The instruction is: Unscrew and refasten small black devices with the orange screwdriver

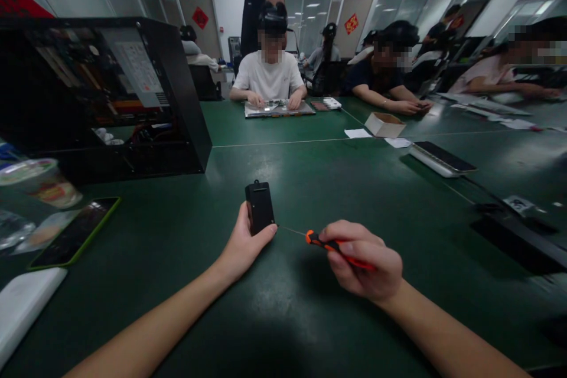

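My left hand (243, 248) grips a small black box-shaped device (259, 205) that stands upright on the green table (310, 177), thumb and fingers on its lower sides. My right hand (363, 260) is closed around an orange-and-black screwdriver (330, 244). Its thin metal shaft runs left, and the tip touches the lower right edge of the black device.
An open black computer case (101, 94) stands at the left. A phone in a green case (75, 231), a food cup (42, 182) and a white object (24, 301) lie near it. At right lie a white-edged tablet (440, 158), a cardboard box (384, 124) and black gear (518, 236). Other people work across the table.
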The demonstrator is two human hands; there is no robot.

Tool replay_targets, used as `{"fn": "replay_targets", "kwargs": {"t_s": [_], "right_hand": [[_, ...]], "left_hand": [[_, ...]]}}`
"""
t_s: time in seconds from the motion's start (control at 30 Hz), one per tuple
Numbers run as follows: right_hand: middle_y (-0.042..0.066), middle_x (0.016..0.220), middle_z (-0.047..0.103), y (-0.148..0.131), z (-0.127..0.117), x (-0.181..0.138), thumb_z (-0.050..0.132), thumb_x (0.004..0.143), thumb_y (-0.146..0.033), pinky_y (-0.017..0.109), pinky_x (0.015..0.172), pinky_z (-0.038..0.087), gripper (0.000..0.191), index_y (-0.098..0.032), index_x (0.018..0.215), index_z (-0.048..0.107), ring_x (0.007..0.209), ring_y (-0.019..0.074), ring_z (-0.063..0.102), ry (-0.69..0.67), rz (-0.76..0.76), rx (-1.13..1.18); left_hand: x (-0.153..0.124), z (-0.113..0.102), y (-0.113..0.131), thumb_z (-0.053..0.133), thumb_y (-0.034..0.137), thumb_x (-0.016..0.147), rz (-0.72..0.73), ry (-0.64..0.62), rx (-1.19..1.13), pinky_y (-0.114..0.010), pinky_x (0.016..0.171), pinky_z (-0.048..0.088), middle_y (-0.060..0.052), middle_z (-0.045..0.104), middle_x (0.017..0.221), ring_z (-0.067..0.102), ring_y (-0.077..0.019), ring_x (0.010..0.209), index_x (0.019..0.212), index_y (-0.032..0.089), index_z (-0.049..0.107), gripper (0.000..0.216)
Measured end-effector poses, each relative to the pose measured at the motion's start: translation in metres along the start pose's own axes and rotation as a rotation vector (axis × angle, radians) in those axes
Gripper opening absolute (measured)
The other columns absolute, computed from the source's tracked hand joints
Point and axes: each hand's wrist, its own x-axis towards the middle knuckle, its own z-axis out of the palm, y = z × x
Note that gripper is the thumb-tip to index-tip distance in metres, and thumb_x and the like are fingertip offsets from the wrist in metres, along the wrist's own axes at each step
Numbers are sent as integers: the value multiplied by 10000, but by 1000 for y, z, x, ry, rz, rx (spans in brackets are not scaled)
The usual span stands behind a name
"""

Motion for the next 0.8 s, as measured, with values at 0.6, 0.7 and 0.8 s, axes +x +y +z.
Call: {"fn": "replay_targets", "kwargs": {"t_s": [0.6,0.7,0.8], "right_hand": [[102,879,706,0,1,-5,562,915,-110,305,631,629,125,-212,982,539,738,181,697,-38,-4,-12],[95,879,719,0,1,-4,562,918,-121,318,625,631,114,-226,959,544,723,182,701,-45,-14,-38],[93,879,725,1,1,-4,583,909,-123,318,630,632,107,-223,934,556,728,184,708,-45,-28,-51]], "left_hand": [[5,-5,-4,778,337,813,-13,-46,-21,-333,895,495,-55,622,1148,608,-223,1049,1249,224,479,541],[5,-5,-3,775,343,816,-8,-28,7,-339,905,492,-62,620,1163,606,-228,1060,1248,220,482,537],[6,-6,-4,772,346,816,-5,-2,12,-343,900,492,-62,615,1147,607,-226,1042,1242,213,482,532]]}}
